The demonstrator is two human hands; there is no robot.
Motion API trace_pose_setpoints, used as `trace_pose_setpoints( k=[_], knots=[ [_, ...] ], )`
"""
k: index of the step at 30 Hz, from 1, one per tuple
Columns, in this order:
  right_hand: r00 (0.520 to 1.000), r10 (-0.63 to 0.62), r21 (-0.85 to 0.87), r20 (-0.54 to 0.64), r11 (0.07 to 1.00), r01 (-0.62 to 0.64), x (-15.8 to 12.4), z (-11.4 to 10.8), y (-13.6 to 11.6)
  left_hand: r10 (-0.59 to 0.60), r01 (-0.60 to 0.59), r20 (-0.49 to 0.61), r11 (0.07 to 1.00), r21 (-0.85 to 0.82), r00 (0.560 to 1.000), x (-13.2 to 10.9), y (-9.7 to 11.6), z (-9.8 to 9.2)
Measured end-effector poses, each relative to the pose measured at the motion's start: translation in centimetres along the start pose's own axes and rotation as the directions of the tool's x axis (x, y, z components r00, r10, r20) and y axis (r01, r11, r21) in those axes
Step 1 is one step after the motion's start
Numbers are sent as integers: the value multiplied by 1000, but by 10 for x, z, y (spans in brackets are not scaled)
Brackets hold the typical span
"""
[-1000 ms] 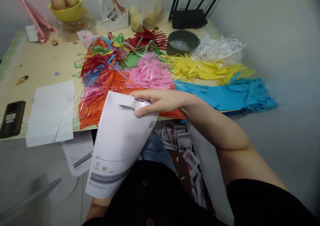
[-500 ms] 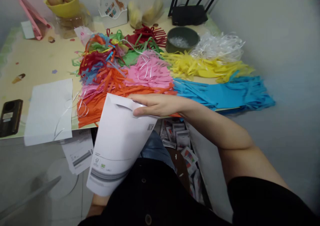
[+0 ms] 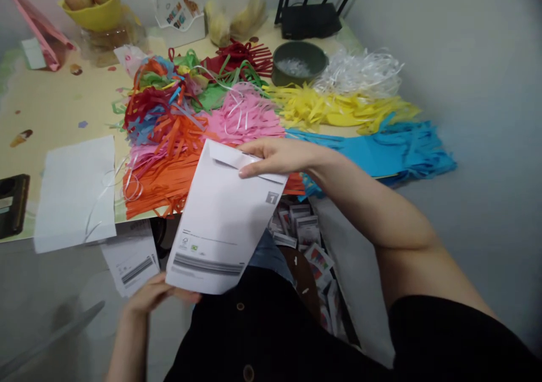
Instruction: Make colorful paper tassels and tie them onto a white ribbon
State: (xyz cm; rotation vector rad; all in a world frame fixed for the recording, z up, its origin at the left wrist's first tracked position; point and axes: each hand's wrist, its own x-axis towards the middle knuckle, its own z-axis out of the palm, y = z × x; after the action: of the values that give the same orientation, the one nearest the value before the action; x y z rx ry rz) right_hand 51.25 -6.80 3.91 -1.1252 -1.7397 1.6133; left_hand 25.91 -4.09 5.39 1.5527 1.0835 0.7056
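Observation:
A white paper envelope (image 3: 228, 224) with a flap along its top, a grey "1" box and printed grey bars near its bottom is tilted in front of my body. My right hand (image 3: 275, 155) pinches its top edge by the flap, thumb on the front and fingers behind. At the lower left corner, my left hand (image 3: 158, 293) grips the envelope, its fingers partly hidden behind the paper and showing below the bottom edge. Beyond the envelope lie orange fringed strips (image 3: 156, 181) and pink fringed strips (image 3: 249, 114) on the table.
Blue (image 3: 381, 150) and yellow fringe (image 3: 342, 108) lie to the right, near a dark green bowl (image 3: 319, 69) and clear strings (image 3: 359, 74). A white sheet (image 3: 76, 193) and a phone (image 3: 12, 206) lie left. Below the table's edge sits a box of small packets (image 3: 319, 258).
The envelope has moved up and right and lies flatter, less curved. My left hand has come out from behind it to its lower left corner. The view has shifted slightly.

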Motion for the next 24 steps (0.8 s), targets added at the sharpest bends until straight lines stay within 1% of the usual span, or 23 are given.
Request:
trace_pose_setpoints(
  k=[2, 3, 6, 8, 10, 13, 16, 18, 21, 24],
  knots=[
    [996, 5, -40, 86, 999, -2, 7, -4, -3, 1, -2, 4, 999, 34, 1000, 2, 2, -1],
    [993, -5, -62, 116, 998, 12, 13, -2, -6, 4, -5, 2, 998, 56, 1000, 3, 3, -2],
    [985, -64, -122, 161, 989, 84, 35, 14, -17, 29, -28, -9, 990, 138, 1000, 6, 8, -13],
    [980, -81, -166, 184, 980, 112, 44, 27, -27, 48, -50, 12, 978, 200, 999, 7, 12, -23],
    [980, -70, -205, 186, 973, 108, 42, 36, -35, 59, -75, 68, 961, 266, 996, 6, 15, -33],
    [987, -8, -198, 163, 979, 41, 26, 40, -37, 54, -94, 129, 940, 327, 990, 3, 17, -46],
    [978, 91, -74, 189, 994, -78, 9, 40, -30, -20, -38, 172, 945, 325, 985, 1, 18, -53],
    [974, 120, 10, 190, 992, -124, 5, 41, -25, -88, 22, 209, 954, 300, 974, 1, 19, -55],
    [978, 123, 67, 170, 988, -136, 6, 44, -22, -158, 95, 230, 960, 264, 960, 4, 24, -55],
    [982, 113, 82, 148, 989, -126, 10, 47, -22, -221, 163, 218, 953, 254, 951, 6, 27, -54]
  ],
)
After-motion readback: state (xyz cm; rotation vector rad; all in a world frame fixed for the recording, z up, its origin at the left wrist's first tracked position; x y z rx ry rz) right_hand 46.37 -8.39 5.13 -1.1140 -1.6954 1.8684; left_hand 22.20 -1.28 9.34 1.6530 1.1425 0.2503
